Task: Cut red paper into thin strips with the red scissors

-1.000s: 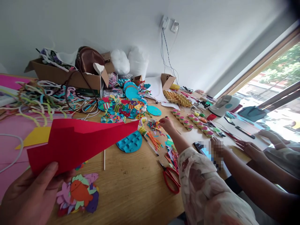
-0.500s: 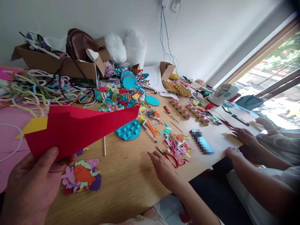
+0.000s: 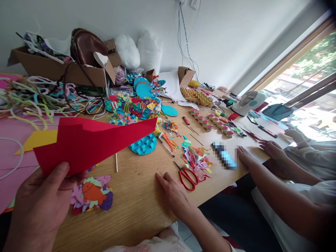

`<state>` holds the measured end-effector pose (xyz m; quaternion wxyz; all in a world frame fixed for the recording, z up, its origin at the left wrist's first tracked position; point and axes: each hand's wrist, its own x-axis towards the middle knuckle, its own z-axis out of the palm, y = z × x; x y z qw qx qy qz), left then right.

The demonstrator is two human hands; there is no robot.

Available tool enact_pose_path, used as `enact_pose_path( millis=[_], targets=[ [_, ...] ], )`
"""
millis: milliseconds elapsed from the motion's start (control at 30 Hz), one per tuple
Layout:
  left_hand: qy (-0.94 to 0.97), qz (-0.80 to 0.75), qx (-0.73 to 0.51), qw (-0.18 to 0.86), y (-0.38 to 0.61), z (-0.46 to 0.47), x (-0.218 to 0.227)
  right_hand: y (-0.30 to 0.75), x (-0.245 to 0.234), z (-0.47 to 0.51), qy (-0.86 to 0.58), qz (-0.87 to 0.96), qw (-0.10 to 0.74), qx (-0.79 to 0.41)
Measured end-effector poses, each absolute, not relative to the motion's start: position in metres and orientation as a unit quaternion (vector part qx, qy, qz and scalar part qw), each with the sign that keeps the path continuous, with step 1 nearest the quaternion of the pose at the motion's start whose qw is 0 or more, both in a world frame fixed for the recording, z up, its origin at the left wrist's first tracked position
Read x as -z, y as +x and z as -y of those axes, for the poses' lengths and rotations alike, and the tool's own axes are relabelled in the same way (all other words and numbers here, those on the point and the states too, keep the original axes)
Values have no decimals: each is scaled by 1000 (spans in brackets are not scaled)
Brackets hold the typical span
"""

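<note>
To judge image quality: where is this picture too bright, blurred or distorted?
Head view: daylight through the wood-framed window blows out the right side; the wooden table looks tilted and stretched by the wide lens; one flat object on it is pixelated; the left hand gripping the folded red paper sheet is sharp.

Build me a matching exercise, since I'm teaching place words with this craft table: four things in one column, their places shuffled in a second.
Things
1 red paper
2 scissors
3 orange paper fish
4 brown bag

Places
A in the cardboard box
B held up in the left hand
C on the table, near the fingertips of the right hand
D on a pile of cut-outs beside the left hand

Pairs: 1-B, 2-C, 3-D, 4-A
</note>
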<state>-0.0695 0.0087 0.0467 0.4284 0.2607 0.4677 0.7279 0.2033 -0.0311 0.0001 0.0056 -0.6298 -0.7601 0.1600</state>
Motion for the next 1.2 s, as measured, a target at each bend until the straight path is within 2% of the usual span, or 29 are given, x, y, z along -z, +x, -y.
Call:
enact_pose_path(
  millis=[167, 400, 667, 867, 1200],
  targets=[
    [260, -466, -729, 429, -70, -9, -48, 198, -4, 30, -613, 768, 19, -185],
    [268, -466, -726, 429, -71, -9, -44, 193, 2, 34, -607, 784, 0, -127],
    [284, -458, -729, 421, -71, -8, -42, 202, 2, 42, -628, 759, 93, -144],
    [279, -467, -727, 418, -70, -8, -44, 188, 13, 47, -648, 749, 80, -113],
    [276, -464, -724, 430, -70, -9, -45, 192, 9, 41, -648, 743, 97, -136]
  ],
)
